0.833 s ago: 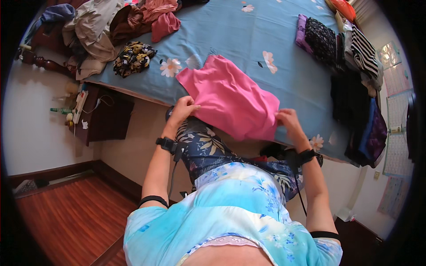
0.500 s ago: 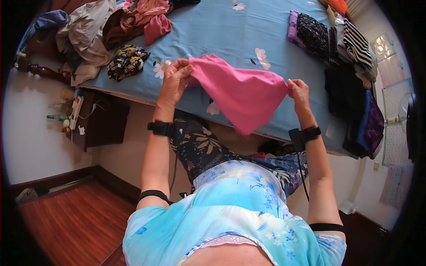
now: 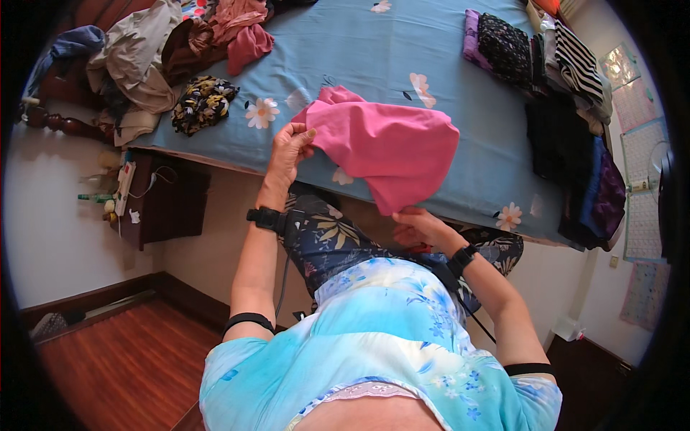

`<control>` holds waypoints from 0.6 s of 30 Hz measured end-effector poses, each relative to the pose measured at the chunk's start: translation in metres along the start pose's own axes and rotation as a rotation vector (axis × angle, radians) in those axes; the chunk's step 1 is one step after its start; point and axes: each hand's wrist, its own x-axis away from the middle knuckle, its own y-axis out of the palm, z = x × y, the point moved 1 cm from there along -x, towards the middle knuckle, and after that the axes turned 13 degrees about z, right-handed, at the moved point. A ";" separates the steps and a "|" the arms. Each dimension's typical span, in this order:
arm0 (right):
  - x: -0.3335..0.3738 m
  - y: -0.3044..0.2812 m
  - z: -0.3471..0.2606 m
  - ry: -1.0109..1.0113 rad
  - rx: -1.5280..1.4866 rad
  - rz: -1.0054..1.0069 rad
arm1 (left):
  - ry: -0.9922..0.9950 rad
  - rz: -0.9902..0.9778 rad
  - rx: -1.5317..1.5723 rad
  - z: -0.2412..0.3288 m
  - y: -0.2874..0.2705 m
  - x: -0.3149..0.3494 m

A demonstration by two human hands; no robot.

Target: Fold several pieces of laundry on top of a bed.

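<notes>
A plain pink piece of cloth (image 3: pixel 392 147) lies partly on the near part of the bed, its lower corner hanging over the front edge. My left hand (image 3: pixel 289 151) pinches its left end between thumb and fingers. At the lower corner, my right hand (image 3: pixel 422 228) has thumb and fingertips closed on the hem. The far right of the cloth rests loose and rounded on the sheet. Whether it is a garment, I cannot tell.
The bed has a blue flowered sheet (image 3: pixel 345 43). A bunched black-and-yellow floral cloth (image 3: pixel 205 104) and heaped clothes (image 3: pixel 140 54) lie to the left. Folded clothes (image 3: pixel 507 50) and dark garments (image 3: pixel 564 151) are at the right. A dark bedside cabinet (image 3: pixel 172 201) stands lower left.
My right hand has let go of the cloth's right corner and moved down and left to its lower corner. That right side has dropped onto the bed. My left hand has come slightly nearer.
</notes>
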 end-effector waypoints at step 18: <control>0.091 -0.113 -0.110 -0.905 0.036 0.587 | 0.093 -0.191 -0.011 0.024 0.009 0.006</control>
